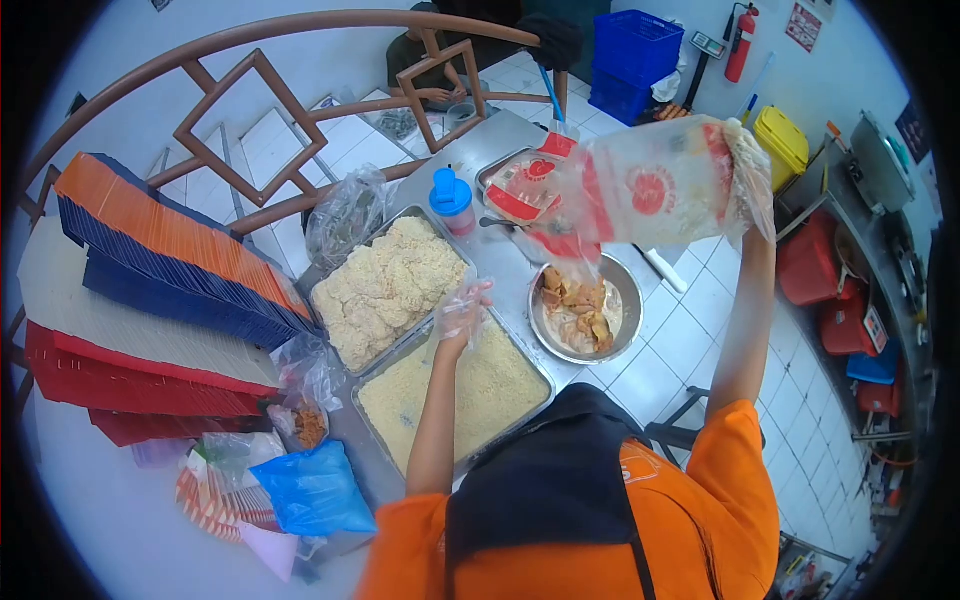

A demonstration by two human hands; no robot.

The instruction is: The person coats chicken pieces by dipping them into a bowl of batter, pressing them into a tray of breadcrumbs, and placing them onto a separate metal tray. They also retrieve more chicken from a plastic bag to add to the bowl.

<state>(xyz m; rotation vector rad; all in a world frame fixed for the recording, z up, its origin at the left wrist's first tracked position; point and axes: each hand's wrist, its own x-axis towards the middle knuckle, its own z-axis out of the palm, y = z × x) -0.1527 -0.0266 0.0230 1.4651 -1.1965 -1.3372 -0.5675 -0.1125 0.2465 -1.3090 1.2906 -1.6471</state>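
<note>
My right hand (757, 200), raised at the right, grips the bottom end of a clear plastic bag (655, 180) with red print. The bag is tilted, its loose mouth hanging over a steel bowl (637, 335). Inside the bowl lie raw-looking marinated meat pieces (575, 300) in pale liquid. My left hand (462, 308), in a clear plastic glove, is held over the edge between two trays, fingers apart and holding nothing. Below it is a tray of pale breading flour (460, 390). Beyond that, a second tray holds flour-coated pieces (390, 290).
Stacks of folded cardboard boxes (170, 250) stand at the left, near a blue plastic bag (315, 488). A blue-lidded bottle (453, 200) and another red-printed bag (525, 185) sit behind the trays. A person (430, 75) sits beyond the brown railing (290, 120).
</note>
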